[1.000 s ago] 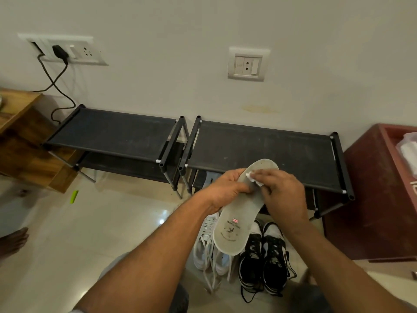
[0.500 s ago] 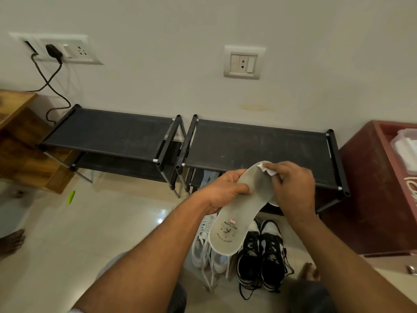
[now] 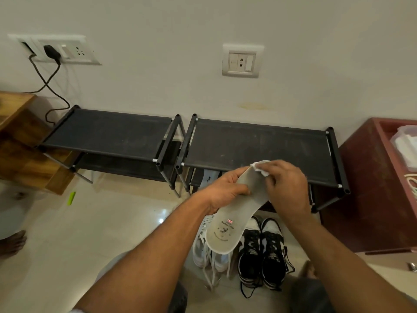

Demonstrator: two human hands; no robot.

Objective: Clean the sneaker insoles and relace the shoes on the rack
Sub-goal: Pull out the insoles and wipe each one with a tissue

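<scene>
Far left: wooden table (image 3: 15, 123), black charger (image 3: 52, 52) plugged into a wall socket, cord hanging down. Left rack (image 3: 108, 132) is black tube frame with a flat dark fabric shelf. Left hand (image 3: 225, 190) has fingers curled round the insole (image 3: 228, 229) edge, clamped near its middle. Insole is pale grey, flat and thin, its rounded near end carrying a printed logo and a small red mark; it's held in the air in front of the right rack (image 3: 255, 141), above the white sneakers (image 3: 202, 249) on the tile floor. Right hand (image 3: 286, 188) pinches a small crumpled white wipe (image 3: 259, 168), pressed on the insole's far end. Black-and-white sneakers (image 3: 262, 256) sit side by side under it, laces loose. Far right: maroon cabinet (image 3: 370, 188).
</scene>
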